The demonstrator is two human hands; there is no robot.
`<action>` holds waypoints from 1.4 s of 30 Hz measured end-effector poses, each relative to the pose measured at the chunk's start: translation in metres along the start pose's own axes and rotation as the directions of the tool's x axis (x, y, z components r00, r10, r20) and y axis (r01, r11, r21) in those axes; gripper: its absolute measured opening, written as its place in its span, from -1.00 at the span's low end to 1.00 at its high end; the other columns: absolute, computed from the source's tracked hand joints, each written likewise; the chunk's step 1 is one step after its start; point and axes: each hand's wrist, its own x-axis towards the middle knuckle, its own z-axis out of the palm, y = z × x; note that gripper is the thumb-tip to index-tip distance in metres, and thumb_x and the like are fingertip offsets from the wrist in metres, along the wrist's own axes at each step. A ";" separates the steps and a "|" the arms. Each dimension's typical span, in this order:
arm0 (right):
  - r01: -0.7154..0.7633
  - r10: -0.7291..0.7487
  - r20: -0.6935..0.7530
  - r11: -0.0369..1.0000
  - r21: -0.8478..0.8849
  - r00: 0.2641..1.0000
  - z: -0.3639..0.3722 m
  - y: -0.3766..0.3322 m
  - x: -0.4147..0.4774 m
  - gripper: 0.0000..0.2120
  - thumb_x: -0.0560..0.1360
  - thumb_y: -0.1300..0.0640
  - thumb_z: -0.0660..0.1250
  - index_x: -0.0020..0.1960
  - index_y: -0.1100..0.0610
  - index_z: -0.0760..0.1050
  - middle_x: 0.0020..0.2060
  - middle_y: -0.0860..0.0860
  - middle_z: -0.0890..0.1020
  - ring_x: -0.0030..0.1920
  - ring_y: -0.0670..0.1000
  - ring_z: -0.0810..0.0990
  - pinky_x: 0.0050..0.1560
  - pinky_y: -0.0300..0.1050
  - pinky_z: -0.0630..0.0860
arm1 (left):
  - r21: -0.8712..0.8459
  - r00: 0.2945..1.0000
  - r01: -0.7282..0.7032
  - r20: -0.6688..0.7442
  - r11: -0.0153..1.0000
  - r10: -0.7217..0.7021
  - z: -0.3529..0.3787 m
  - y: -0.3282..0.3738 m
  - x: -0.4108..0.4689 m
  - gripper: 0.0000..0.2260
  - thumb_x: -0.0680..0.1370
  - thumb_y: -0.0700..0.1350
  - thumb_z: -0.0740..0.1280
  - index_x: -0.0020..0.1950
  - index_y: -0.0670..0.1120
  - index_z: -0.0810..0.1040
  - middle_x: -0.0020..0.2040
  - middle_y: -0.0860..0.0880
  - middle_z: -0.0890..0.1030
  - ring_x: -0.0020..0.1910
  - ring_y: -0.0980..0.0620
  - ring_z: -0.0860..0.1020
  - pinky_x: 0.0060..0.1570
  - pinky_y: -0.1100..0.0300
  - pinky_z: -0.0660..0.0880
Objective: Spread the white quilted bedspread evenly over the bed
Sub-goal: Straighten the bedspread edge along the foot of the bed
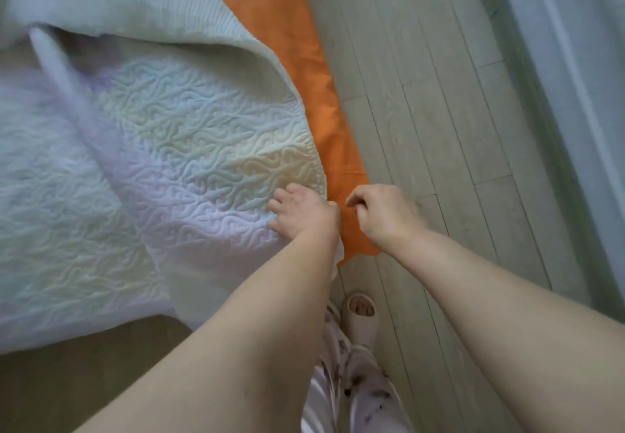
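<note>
Bedspread (176,148) edge under left hand (301,211); rt hand (378,211) curled.

Pale plank floor (439,128), slipper (360,317), patterned trousers (365,395).

White bedspread (189,148) — raised squiggle quilting, orange sheet (324,121), pale grey wood-grain floor (439,111), white slipper (360,317) — printed trousers (358,395)

Bare forearms (294,297), white patterned pyjama trousers (365,395) and a pale open-toed slipper (362,317)
</note>
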 end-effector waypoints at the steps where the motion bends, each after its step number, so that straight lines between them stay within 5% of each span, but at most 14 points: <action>1: -0.019 0.019 0.000 1.000 -0.015 1.000 -0.004 -0.004 0.001 -0.72 0.56 0.14 0.16 0.11 -0.10 0.57 0.14 -0.04 0.63 0.12 0.10 0.60 0.11 -0.02 0.54 | -0.002 1.000 -0.017 0.018 1.000 0.017 -0.004 -0.001 0.001 -0.51 0.49 0.06 0.28 0.33 -0.16 0.37 0.32 -0.15 0.38 0.33 -0.16 0.33 0.18 -0.10 0.36; 6: -0.118 0.122 0.038 0.988 -0.103 0.992 -0.025 -0.036 0.004 -0.70 0.56 0.15 0.16 0.17 -0.11 0.54 0.20 0.00 0.60 0.20 0.12 0.56 0.10 -0.06 0.48 | -0.040 0.989 -0.147 0.003 0.988 0.147 -0.048 -0.038 0.001 -0.64 0.51 -0.02 0.16 0.23 -0.12 0.49 0.23 -0.12 0.52 0.26 -0.15 0.44 0.16 -0.05 0.38; 9: -0.174 0.184 0.130 0.981 -0.087 0.974 -0.023 -0.056 0.018 -0.66 0.56 0.15 0.16 0.32 0.05 0.41 0.26 0.13 0.54 0.27 0.20 0.50 0.20 0.02 0.44 | -0.038 0.990 -0.142 0.011 0.989 0.143 -0.073 -0.070 0.014 -0.68 0.51 -0.04 0.17 0.19 -0.11 0.52 0.19 -0.13 0.56 0.24 -0.15 0.46 0.15 -0.03 0.42; 14: -0.307 0.288 0.169 0.946 0.100 0.943 0.006 -0.096 0.054 -0.52 0.54 0.19 0.21 0.42 0.22 0.20 0.34 0.22 0.44 0.34 0.24 0.43 0.31 0.05 0.39 | -0.031 0.974 -0.209 0.084 0.977 0.211 -0.095 -0.107 0.055 -0.74 0.55 -0.12 0.16 0.16 -0.11 0.54 0.17 -0.14 0.59 0.19 -0.18 0.53 0.08 0.04 0.46; 18: -0.329 0.338 0.008 0.911 0.247 0.941 0.011 -0.104 0.059 -0.65 0.47 0.11 0.31 0.24 0.17 0.44 0.19 0.20 0.58 0.21 0.25 0.53 0.21 0.05 0.47 | -0.168 0.935 -0.308 0.127 0.936 0.331 -0.099 -0.122 0.071 -0.77 0.55 -0.12 0.20 0.13 -0.06 0.57 0.14 -0.08 0.61 0.17 -0.12 0.55 0.07 0.07 0.48; 20: -0.255 0.269 -0.047 0.948 0.190 0.962 0.003 -0.115 0.050 -0.66 0.44 0.07 0.34 0.18 0.12 0.47 0.11 0.15 0.62 0.15 0.23 0.56 0.12 0.01 0.48 | -0.294 0.893 -0.341 0.196 0.893 0.406 -0.100 -0.133 0.072 -0.79 0.51 0.01 0.32 0.09 -0.04 0.56 0.04 -0.02 0.63 0.09 -0.06 0.58 0.05 0.07 0.53; 22: -0.134 0.145 -0.060 0.978 0.157 0.988 -0.004 -0.140 0.040 -0.62 0.43 0.01 0.36 0.21 0.08 0.45 0.08 0.12 0.65 0.14 0.20 0.57 0.08 -0.05 0.47 | -0.377 0.834 -0.334 0.309 0.864 0.458 -0.107 -0.140 0.064 -0.57 0.37 0.23 0.43 0.08 -0.01 0.51 -0.05 0.06 0.59 -0.01 0.03 0.58 0.00 0.08 0.54; 25: 0.112 -0.120 0.088 0.989 0.094 0.989 -0.004 -0.194 0.034 -0.60 0.48 0.05 0.30 0.31 0.01 0.43 0.04 0.05 0.68 0.16 0.10 0.59 0.07 -0.15 0.45 | -0.460 0.820 -0.343 0.279 0.819 0.500 -0.120 -0.142 0.052 -0.46 0.29 0.29 0.41 0.17 0.05 0.48 0.01 0.14 0.59 0.00 0.11 0.57 -0.02 0.12 0.52; 27: 0.185 -0.224 0.276 0.970 0.160 0.935 0.000 -0.226 0.036 -0.53 0.47 0.19 0.24 0.37 -0.03 0.40 0.03 0.03 0.69 0.14 0.05 0.61 0.15 -0.16 0.48 | -0.467 0.899 -0.287 0.170 0.836 0.403 -0.130 -0.152 0.059 -0.66 0.42 0.06 0.34 0.15 0.00 0.54 0.04 0.00 0.65 0.04 -0.02 0.61 -0.04 0.12 0.52; 29: 0.149 -0.238 0.354 0.954 0.261 0.905 -0.001 -0.243 0.042 -0.48 0.46 0.31 0.16 0.37 -0.01 0.41 0.06 0.00 0.68 0.15 0.01 0.61 0.17 -0.15 0.51 | -0.419 0.986 -0.096 0.083 0.903 0.144 -0.139 -0.173 0.072 -0.74 0.46 -0.14 0.27 0.12 -0.14 0.57 0.08 -0.21 0.64 0.11 -0.18 0.59 0.02 0.05 0.51; 35: 0.252 -0.242 0.111 0.964 -0.088 0.964 -0.014 -0.244 0.077 -0.57 0.46 0.33 0.16 0.23 0.00 0.52 0.14 -0.01 0.64 0.19 0.06 0.56 0.10 -0.13 0.48 | -0.326 0.949 0.300 0.003 0.896 -0.316 -0.159 -0.245 0.100 -0.69 0.52 -0.15 0.25 0.25 -0.17 0.44 0.23 -0.23 0.54 0.26 -0.24 0.49 0.17 -0.01 0.45; 38: 0.412 -0.364 0.220 0.879 -0.240 0.905 -0.002 -0.246 0.086 -0.54 0.45 0.34 0.19 0.26 -0.01 0.48 0.21 0.01 0.57 0.22 0.10 0.53 0.11 -0.06 0.48 | -0.277 0.924 0.313 -0.134 0.908 -0.359 -0.154 -0.247 0.097 -0.65 0.51 -0.11 0.33 0.25 -0.15 0.37 0.23 -0.19 0.52 0.27 -0.19 0.46 0.14 -0.04 0.45; 40: 0.630 -0.550 0.306 0.679 -0.377 0.777 0.006 -0.254 0.087 -0.50 0.45 0.39 0.19 0.31 0.00 0.42 0.22 0.02 0.50 0.22 0.12 0.47 0.12 -0.03 0.43 | -0.205 0.941 0.272 -0.147 0.940 -0.305 -0.147 -0.242 0.089 -0.76 0.55 -0.15 0.27 0.20 -0.12 0.40 0.18 -0.16 0.55 0.20 -0.19 0.52 0.06 -0.02 0.48; 42: 0.801 -0.717 0.401 0.378 -0.463 0.570 0.010 -0.256 0.087 -0.48 0.47 0.37 0.19 0.35 -0.01 0.35 0.27 0.04 0.42 0.27 0.10 0.39 0.22 -0.03 0.34 | -0.100 0.976 0.198 -0.067 0.975 -0.205 -0.140 -0.231 0.082 -0.82 0.57 -0.21 0.20 0.16 -0.10 0.46 0.13 -0.15 0.58 0.14 -0.19 0.57 0.02 0.00 0.51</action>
